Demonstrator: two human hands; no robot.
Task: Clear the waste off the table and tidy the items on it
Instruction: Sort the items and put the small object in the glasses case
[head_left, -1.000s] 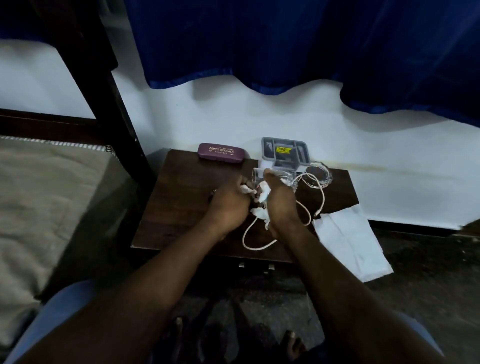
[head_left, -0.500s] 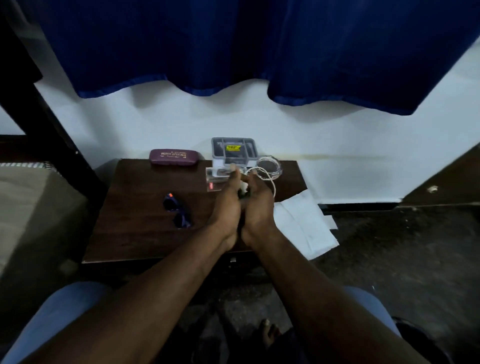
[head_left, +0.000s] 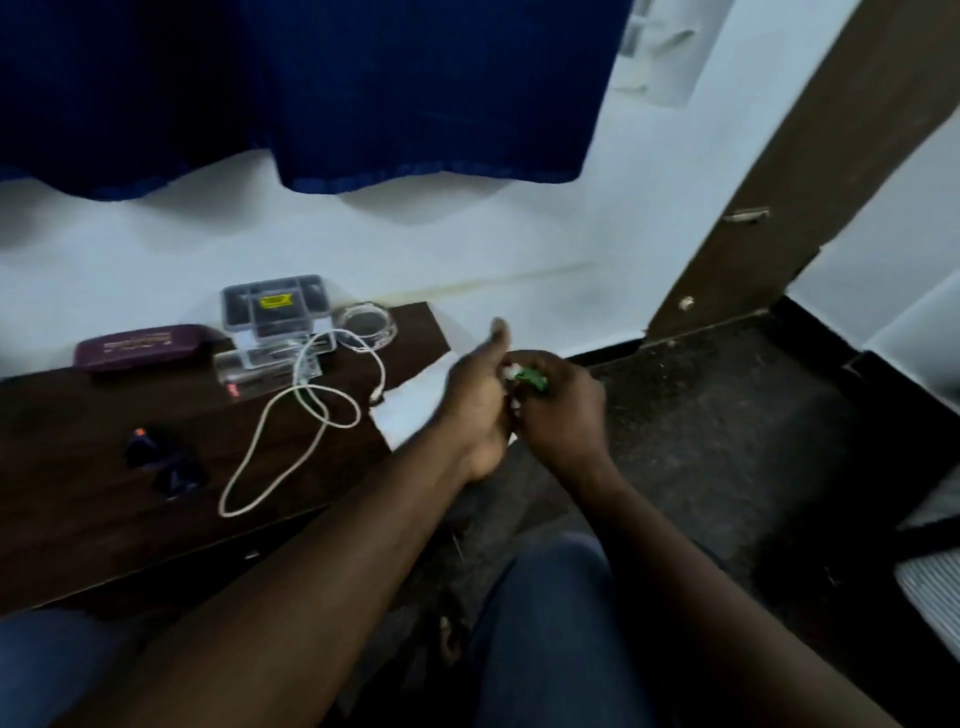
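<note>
My two hands are together off the right end of the dark wooden table (head_left: 78, 519), over the floor. My right hand (head_left: 561, 410) grips a small bundle of green and white waste scraps (head_left: 527, 382). Pressed against that bundle, my left hand (head_left: 475, 410) has its thumb sticking up; how its fingers lie is hidden. On the table lie a looped white cable (head_left: 291, 441), dark sunglasses (head_left: 166, 462), a maroon glasses case (head_left: 137, 347), a grey plastic box (head_left: 275, 306), a clear case (head_left: 265, 366) and a clear round lid (head_left: 366, 325).
A white sheet of paper (head_left: 421, 400) hangs off the table's right edge. Blue curtains (head_left: 311, 93) hang on the white wall behind. A brown door (head_left: 810, 171) stands at the right, with dark floor (head_left: 727, 441) below it. My knees in blue trousers (head_left: 545, 623) are underneath.
My hands left the table and moved right, off its edge, carrying the waste scraps. The view swung to the right. The white cable stayed on the table.
</note>
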